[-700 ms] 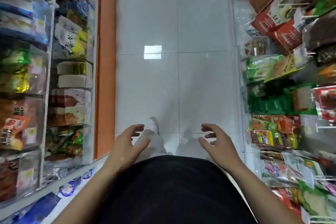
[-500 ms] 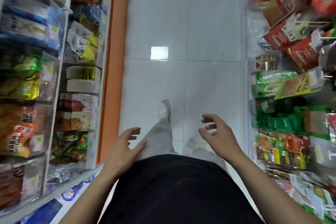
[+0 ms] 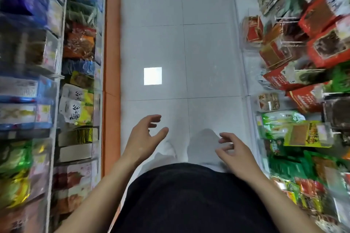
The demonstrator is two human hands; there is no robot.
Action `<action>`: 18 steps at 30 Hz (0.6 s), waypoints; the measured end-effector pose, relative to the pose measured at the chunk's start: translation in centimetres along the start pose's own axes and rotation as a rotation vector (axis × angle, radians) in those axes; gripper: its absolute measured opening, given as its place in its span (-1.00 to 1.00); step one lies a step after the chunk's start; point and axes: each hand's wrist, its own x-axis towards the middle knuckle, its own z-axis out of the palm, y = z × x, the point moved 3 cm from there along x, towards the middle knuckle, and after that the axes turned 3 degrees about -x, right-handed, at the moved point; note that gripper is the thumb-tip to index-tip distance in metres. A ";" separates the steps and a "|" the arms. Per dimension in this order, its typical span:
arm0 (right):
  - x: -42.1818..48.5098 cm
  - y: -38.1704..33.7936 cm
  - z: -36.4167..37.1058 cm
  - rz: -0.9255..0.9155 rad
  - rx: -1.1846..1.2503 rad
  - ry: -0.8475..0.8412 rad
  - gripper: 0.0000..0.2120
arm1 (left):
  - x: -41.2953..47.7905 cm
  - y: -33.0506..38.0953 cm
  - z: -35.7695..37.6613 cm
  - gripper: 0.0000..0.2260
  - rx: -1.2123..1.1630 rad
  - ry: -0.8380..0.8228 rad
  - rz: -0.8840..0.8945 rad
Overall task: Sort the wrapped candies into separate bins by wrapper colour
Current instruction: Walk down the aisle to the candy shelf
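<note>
Plainly, the pale tiled floor [image 3: 198,53] is taking up the middle of the view, running away between two walls of stock. The left shelving [image 3: 56,85] is carrying rows of clear bins [image 3: 47,49] packed with bagged goods, and the right racks [image 3: 306,58] are showing red, green and yellow packets hanging or leaning outward. A dark shirt [image 3: 189,198] is filling the bottom edge.

Both arms are reaching forward over the floor. The left hand [image 3: 144,138] is hanging with its fingers loosely curled and spread, and the right hand [image 3: 236,155] is doing the same – neither is holding or touching anything.

No wrapped candies are showing for certain. Shiny green and gold packets [image 3: 15,166] are sitting in a bin at the lower left, well apart from either hand, but blur is keeping me from saying what they are.

Judging from the task, such candies are likely going to be light, small and slick in their crinkly wrappers – easy to drop. Pinching each one across its firm middle with thumb and forefinger, not by a twisted end that could unwind, is looking like the safer hold.
</note>
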 end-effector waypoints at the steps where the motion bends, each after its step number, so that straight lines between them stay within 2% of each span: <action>1: 1.4 -0.6 -0.7 0.003 -0.012 0.001 -0.58 | 2.2 1.3 -0.2 -0.50 0.004 -0.008 0.009; 8: 15.9 -6.7 -7.1 -0.017 -0.042 -0.015 -0.59 | 16.5 8.7 -0.3 -0.61 0.066 -0.037 -0.019; 11: 22.1 -11.8 -9.9 -0.077 -0.083 -0.072 -0.58 | 20.3 11.3 -1.9 -0.66 0.073 0.004 -0.073; 18: 36.4 -26.5 -13.4 -0.243 -0.188 -0.147 -0.63 | 30.5 16.2 -7.6 -0.63 0.031 0.084 -0.137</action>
